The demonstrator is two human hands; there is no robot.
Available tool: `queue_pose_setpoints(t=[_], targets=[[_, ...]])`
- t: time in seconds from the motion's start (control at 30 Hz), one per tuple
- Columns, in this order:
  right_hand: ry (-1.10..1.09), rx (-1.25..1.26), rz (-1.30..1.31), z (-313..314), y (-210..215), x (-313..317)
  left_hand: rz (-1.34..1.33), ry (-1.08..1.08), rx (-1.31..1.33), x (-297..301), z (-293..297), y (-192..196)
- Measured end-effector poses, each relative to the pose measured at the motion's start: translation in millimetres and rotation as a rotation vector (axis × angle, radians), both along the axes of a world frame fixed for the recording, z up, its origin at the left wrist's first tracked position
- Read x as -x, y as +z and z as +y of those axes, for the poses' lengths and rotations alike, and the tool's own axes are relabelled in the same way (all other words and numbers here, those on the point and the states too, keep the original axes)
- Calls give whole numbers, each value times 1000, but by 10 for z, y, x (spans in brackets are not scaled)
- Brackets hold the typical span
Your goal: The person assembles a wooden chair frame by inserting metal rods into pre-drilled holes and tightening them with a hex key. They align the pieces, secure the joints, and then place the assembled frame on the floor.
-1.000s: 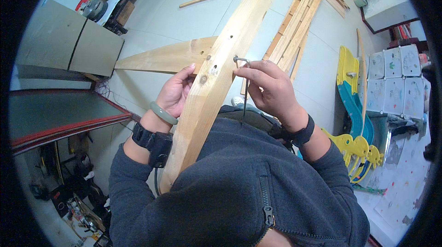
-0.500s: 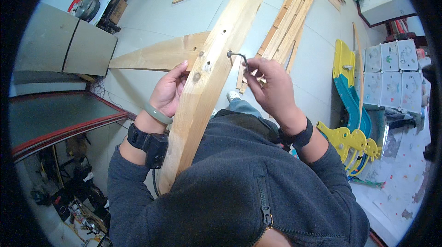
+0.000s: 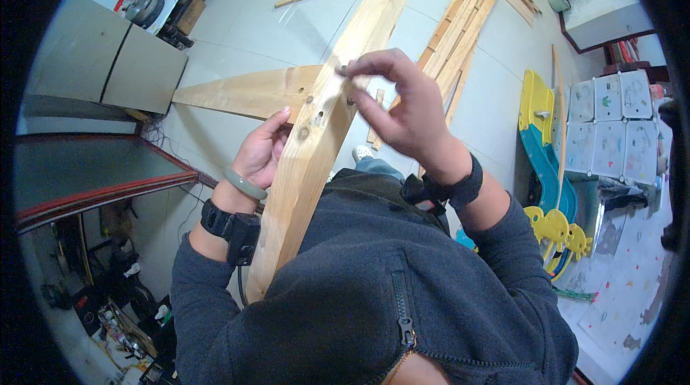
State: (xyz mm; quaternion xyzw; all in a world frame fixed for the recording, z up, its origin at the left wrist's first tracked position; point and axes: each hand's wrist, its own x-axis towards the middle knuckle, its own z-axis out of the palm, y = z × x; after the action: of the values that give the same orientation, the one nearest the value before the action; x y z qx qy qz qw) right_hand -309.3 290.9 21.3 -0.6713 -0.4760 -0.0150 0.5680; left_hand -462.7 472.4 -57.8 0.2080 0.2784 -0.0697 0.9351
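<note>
A long, thick wooden beam (image 3: 327, 90) runs from against my torso up and away, with several holes in its face. A wooden board (image 3: 248, 87) meets it from the left. My left hand (image 3: 262, 146) grips that board close to the joint, thumb at its edge and fingers partly hidden underneath. Over the beam is my right hand (image 3: 406, 105), its index finger and thumb bent together at the upper hole. Something small and dark shows at the fingertips, too hidden to name. Below them a dark bolt head (image 3: 351, 101) sits in the beam. The hex key is not visible.
Several wooden slats (image 3: 460, 33) lie on the tiled floor beyond the beam. On the right stand a yellow and teal slide (image 3: 550, 162) and a white cube cabinet (image 3: 607, 112). A grey cabinet (image 3: 108, 62) and a dark red-edged panel (image 3: 100, 173) are on the left.
My right hand has left the bolt, where it turned a hex key, and moved up the beam to the upper hole. The hex key no longer shows. The left hand keeps its hold.
</note>
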Motion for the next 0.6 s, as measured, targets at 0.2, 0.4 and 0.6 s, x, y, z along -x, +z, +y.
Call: queue_pose_setpoints(t=[0.2,0.4,0.6], targets=[[265,268,-386,-175,-144,174,-21,41,1,-25,-32,57],[-117,16,201,-230,-518,180,-18,70,-38,-9,-37,77],[-380,38,184,-400,-639,36,-30,70,-32,-40,-1,77]])
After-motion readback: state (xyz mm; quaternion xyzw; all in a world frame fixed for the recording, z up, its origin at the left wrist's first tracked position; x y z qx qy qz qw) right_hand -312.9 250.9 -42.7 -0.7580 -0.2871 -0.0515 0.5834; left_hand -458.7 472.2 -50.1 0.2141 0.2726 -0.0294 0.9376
